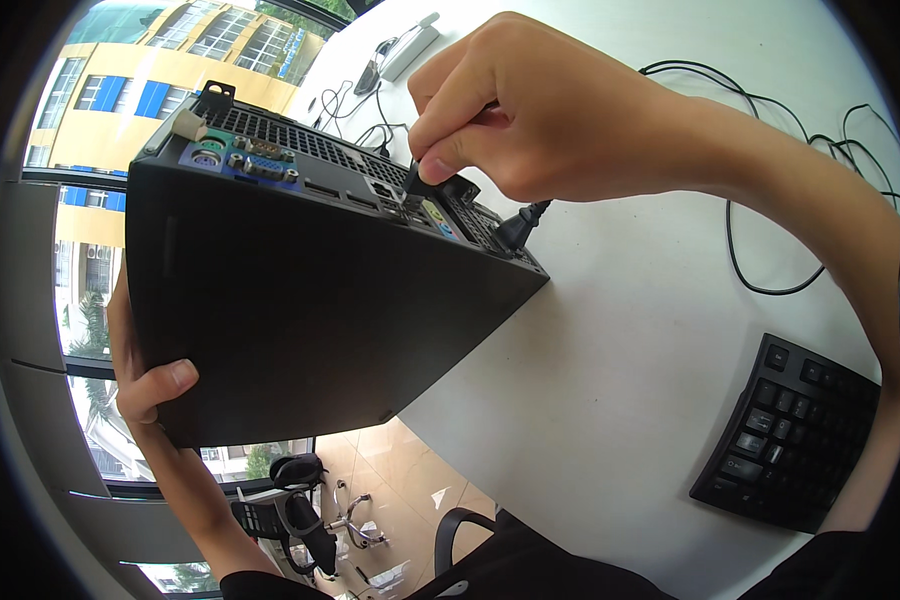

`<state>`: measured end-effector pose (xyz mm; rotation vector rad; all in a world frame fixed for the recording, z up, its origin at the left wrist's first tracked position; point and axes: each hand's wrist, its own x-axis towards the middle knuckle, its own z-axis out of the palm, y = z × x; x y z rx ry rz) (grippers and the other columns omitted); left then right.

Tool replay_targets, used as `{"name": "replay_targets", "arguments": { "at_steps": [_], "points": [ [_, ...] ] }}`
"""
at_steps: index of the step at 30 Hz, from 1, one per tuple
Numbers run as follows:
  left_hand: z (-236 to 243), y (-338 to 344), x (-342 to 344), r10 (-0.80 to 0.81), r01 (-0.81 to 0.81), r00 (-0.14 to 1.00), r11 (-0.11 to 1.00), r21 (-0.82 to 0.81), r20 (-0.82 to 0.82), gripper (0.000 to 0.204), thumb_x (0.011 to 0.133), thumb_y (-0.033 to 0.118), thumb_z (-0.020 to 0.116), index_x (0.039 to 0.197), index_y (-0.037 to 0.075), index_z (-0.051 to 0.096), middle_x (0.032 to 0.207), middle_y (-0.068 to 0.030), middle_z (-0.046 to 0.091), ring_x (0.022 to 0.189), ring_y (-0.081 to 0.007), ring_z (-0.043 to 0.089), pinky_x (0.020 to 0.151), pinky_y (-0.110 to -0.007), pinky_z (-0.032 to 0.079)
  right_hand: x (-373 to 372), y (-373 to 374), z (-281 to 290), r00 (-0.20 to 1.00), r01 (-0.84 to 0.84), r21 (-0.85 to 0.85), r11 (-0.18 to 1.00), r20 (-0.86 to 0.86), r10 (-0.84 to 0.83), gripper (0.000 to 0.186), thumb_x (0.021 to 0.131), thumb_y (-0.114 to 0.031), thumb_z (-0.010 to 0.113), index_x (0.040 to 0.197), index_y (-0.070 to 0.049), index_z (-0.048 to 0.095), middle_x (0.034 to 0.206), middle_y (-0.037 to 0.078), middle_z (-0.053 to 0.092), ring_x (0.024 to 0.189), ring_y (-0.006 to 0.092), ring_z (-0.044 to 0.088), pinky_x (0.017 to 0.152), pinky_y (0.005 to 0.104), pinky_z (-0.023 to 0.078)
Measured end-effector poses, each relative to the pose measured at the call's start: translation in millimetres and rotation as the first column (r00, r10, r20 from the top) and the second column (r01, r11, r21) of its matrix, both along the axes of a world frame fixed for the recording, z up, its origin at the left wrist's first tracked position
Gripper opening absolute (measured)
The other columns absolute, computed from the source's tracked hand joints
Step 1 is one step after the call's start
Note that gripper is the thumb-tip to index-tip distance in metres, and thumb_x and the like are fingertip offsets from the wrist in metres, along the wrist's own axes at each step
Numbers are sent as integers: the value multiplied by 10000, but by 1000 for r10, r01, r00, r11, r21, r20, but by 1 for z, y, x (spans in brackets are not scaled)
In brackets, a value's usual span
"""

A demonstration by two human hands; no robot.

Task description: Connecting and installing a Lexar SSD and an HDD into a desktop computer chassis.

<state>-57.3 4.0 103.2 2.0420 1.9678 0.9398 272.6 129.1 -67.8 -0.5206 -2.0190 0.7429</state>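
Note:
A black desktop computer case (310, 300) stands tilted at the left edge of the white table, its port panel turned up toward the far side. My left hand (155, 385) grips the case's lower left edge, thumb on the dark side panel and the other fingers hidden behind it. Over the ports my right hand (490, 110) pinches a small black connector (417, 184) between thumb and fingers, right at the panel. A black power plug (515, 230) sits at the panel's right end. Near the left end are a blue video port (263, 166) and a round port (208, 156).
A black keyboard (785, 435) lies on the white table (570, 390) at the right, under my right forearm. Black cables (760, 290) loop across the far right. A white power strip (410, 52) lies at the back. Left of the table, office chairs (305, 515) stand on the tiled floor by windows.

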Motion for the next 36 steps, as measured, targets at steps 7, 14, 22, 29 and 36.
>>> {"name": "replay_targets", "arguments": {
  "at_steps": [7,14,22,29,36],
  "points": [
    [-8,10,-2,5,-6,1000,999,-48,-8,1252,459,441,764,1607,10,510,1390,-255,631,1265,-404,636,1072,-506,512,-9,-1,-14,997,-18,-172,985,-76,5,172,892,97,637,927,95,805,753,75,649,644,142,570,583,311,428],
    [-4,14,34,-79,75,996,989,-125,-29,1260,490,462,743,1614,-45,484,1405,-260,633,1281,-392,633,1091,-475,492,-18,3,-12,997,-34,-123,992,-67,26,217,872,133,577,882,106,792,784,90,690,692,173,647,625,311,487],
    [2,11,21,-148,146,989,980,-138,-10,1318,459,475,762,1637,-39,470,1552,-307,543,1400,-443,591,1187,-524,449,29,59,0,980,175,-173,969,120,-156,351,1055,-334,741,1164,-16,840,1014,126,831,954,186,748,880,357,593],
    [1,16,10,-210,199,974,972,-124,-89,1297,470,489,744,1648,13,482,1607,-319,495,1420,-481,572,1196,-590,442,85,64,-27,529,470,-40,882,812,-245,377,944,-207,829,1276,-37,767,1345,134,700,1213,303,677,1006,407,561],
    [-3,22,14,-231,219,970,966,-137,-78,1302,474,494,734,1651,4,471,1573,-329,518,1421,-491,565,1192,-593,439,98,76,-45,574,552,236,800,587,-570,148,976,-12,729,1088,25,818,1040,125,763,930,298,702,857,418,552]
  ]
}}
